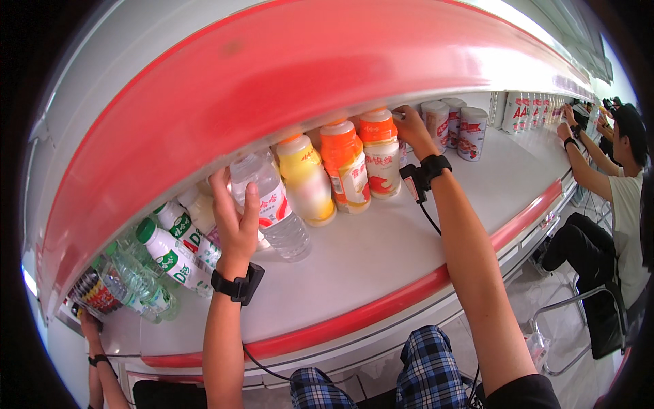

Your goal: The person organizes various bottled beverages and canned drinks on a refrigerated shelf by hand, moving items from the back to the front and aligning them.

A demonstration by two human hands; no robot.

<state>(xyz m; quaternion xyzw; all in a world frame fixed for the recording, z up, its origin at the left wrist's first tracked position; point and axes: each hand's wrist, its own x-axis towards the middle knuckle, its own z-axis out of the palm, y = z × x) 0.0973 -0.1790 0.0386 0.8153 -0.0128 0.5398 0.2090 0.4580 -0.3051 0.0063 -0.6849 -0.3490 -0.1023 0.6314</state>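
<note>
A clear water bottle (276, 214) with a red and white label stands on the shelf, its top under the red overhang. My left hand (236, 222) is on its upper left side, thumb across the front and fingers at the edge. To its right come a yellow-wrapped bottle (306, 179), an orange-topped drink bottle (345, 166) and a second orange-topped bottle (379, 153). My right hand (411, 130) reaches in behind that last bottle, next to a partly hidden can (403, 153). Its fingertips are mostly hidden, so I cannot tell what they hold.
White bottles with green caps (176, 258) and clear green-labelled bottles (143, 291) stand left. Lidded cans (471, 134) stand right. The red overhang (286, 66) hangs low over the shelf (357, 266). A seated co-worker (626, 189) works at right; another person's hand (91, 324) is at left.
</note>
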